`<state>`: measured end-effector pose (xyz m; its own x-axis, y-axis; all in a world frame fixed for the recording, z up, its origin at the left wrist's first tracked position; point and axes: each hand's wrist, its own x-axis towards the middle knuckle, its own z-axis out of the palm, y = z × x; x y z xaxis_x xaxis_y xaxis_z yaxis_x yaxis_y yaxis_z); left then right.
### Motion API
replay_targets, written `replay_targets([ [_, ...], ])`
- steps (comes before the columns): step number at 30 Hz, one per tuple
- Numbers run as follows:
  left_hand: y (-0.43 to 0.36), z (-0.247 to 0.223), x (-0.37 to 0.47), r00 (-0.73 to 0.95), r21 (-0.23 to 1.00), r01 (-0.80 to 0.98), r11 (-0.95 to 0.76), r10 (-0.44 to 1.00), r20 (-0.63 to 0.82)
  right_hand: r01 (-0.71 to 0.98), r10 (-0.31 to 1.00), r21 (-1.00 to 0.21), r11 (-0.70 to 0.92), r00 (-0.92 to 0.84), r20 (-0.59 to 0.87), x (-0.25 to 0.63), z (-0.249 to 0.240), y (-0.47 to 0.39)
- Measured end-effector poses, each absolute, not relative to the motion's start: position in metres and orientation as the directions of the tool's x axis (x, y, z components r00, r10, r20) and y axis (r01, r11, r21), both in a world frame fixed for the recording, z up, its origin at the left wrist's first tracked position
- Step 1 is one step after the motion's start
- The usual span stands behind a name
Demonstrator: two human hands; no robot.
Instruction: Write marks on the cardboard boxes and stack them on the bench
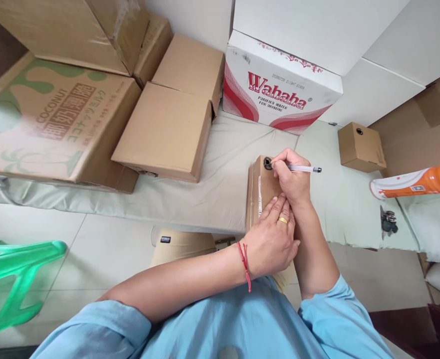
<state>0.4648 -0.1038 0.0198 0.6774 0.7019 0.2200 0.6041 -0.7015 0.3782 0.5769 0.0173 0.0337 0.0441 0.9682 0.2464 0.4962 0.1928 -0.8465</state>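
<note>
White flat panels (298,30): a smooth backdrop on the far side.
Pale green cloth-covered table (231,164): runs across the middle, its cloth creased and hanging over the near edge.
Brown printed coconut carton (61,114): on the table at the left, green shapes and lettering on its face.
Bright green plastic stool (36,252): lower left, partly cut off by the edge of view, over pale floor tiles (100,259).
White-and-red cardboard Wahaha carton (280,94): at the back of the table, against the panels.
Plain brown cardboard carton (167,124): just right of the coconut carton.
Orange-and-white bottle (418,182): reaches in from the right edge.
Small brown cardboard box (268,184): at the table's near edge, under both hands, a white label strip along its left part.
Left hand (270,247): laid flat across the box beside the right wrist, fingers straight and close together.
Right hand (293,179): thumb and fingers pinch a slim, whitish, dark-ended pen (302,168).
Pen tip: at the dark round opening (268,163) near the box's far end; whether it touches, I cannot tell.
Red cord bracelet (245,264): around the left wrist.
Gold ring (283,220): on a left finger.
</note>
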Motion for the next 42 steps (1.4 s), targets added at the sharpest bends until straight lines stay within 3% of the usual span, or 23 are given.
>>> replay_targets([
  [12,-0.1051,0.017,0.4661,0.645,0.362,0.611,-0.704,0.708,0.287,0.539,0.962,-0.826,0.165,0.095,0.255,0.5738,0.0372,0.0175],
  [42,-0.1041,0.0169,0.467,0.647,0.348,0.617,-0.706,0.707,0.285,0.562,0.934,-0.813,0.154,0.187,0.306,0.5767,0.0334,0.0204],
])
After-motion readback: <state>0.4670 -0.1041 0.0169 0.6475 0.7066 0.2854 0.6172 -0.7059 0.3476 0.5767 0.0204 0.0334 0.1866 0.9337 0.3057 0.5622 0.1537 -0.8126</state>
